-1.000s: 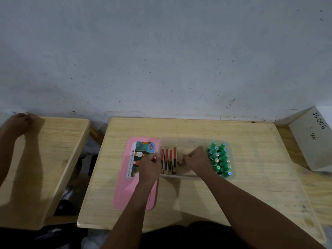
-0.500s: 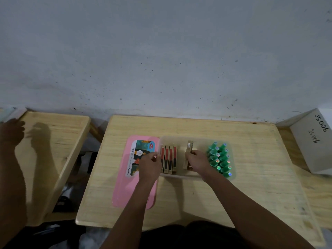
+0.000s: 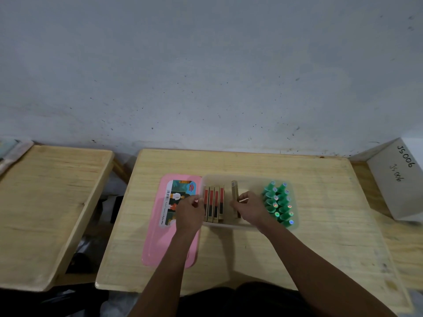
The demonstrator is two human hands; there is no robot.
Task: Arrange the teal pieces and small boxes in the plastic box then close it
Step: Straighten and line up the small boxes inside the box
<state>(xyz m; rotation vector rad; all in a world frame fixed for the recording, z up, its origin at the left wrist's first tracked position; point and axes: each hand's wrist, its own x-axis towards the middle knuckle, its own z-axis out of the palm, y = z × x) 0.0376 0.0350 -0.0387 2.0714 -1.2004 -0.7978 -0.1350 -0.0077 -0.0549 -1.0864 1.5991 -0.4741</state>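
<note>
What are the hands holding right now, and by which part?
The right hand pinches a small box by its near end; the left hand grips the plastic box by its left wall.

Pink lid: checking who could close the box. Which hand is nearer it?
Left. The left hand is over the pink lid, at its right edge; the right hand is inside the plastic box, holding a small box.

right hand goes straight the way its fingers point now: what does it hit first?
Right hand, gripping an upright small box, points left across the plastic box. First in line: the row of four small boxes, likely its rightmost one, though depth is unclear.
</note>
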